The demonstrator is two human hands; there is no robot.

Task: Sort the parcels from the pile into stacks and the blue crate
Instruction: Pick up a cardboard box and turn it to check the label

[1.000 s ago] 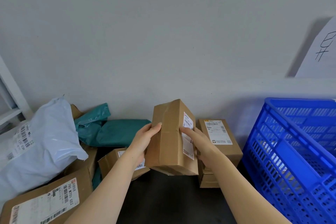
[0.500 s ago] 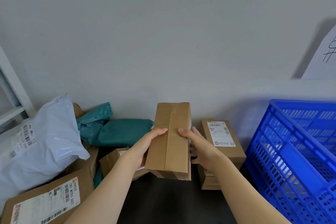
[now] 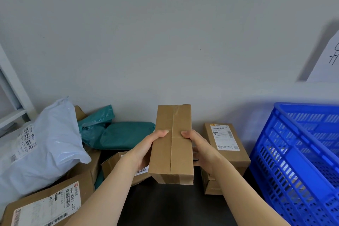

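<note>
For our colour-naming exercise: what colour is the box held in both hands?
The box is plain brown cardboard, best seen in the head view.

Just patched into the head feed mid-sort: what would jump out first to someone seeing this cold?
A tall brown box is held up at centre, with the left hand and right hand gripping its sides, thumbs on the taped face. The bright blue crate stands at the right, with a labelled box stack between it and the hands. The pile lies at the left: a white mailer bag and teal bags.
</note>
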